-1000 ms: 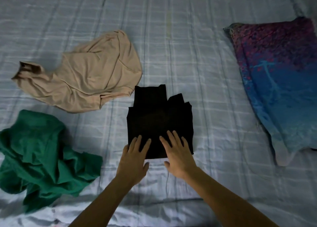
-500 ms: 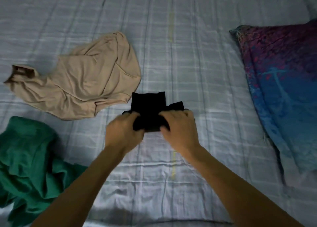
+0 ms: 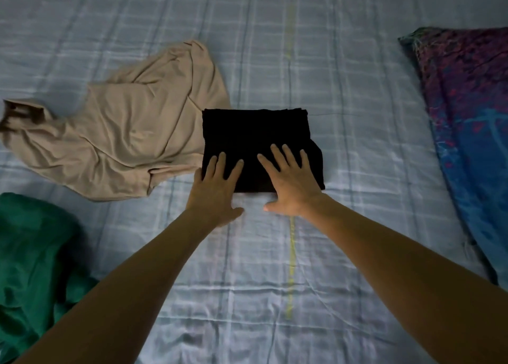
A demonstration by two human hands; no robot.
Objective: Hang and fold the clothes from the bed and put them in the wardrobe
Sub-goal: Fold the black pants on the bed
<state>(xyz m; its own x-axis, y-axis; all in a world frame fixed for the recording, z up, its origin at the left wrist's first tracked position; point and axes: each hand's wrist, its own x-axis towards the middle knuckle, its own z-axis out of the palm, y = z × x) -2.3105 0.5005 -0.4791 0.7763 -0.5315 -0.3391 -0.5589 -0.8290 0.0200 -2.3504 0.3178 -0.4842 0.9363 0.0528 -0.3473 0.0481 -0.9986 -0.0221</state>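
A folded black garment [image 3: 255,132] lies flat on the bed [image 3: 343,88], about midway across the stretch of sheet in view. It forms a compact, roughly square stack, with its far edge straight and its layers slightly uneven along the right side.

Both hands rest on the near part of it. The left hand [image 3: 215,187] lies flat at the near left corner of the stack, with its fingers straight and slightly spread, pointing away from the person. Its fingertips are on the black cloth, while its palm and thumb sit on the sheet just below the fold. The right hand [image 3: 291,185] lies flat on the near right half, fingers fanned wide over the cloth, the heel of the palm over the near edge and the thumb stretched out on the sheet. Neither hand curls round or pinches anything. The two hands are side by side with a narrow strip of black cloth showing between them.

A crumpled beige garment [image 3: 123,132] lies to the left, its right edge touching the black stack's left side. A rumpled green garment [image 3: 33,267] sits nearer the person, toward the bed's left side, apart from the hands. A purple and blue pillow [image 3: 472,121] lies along the right side, well apart from the stack.
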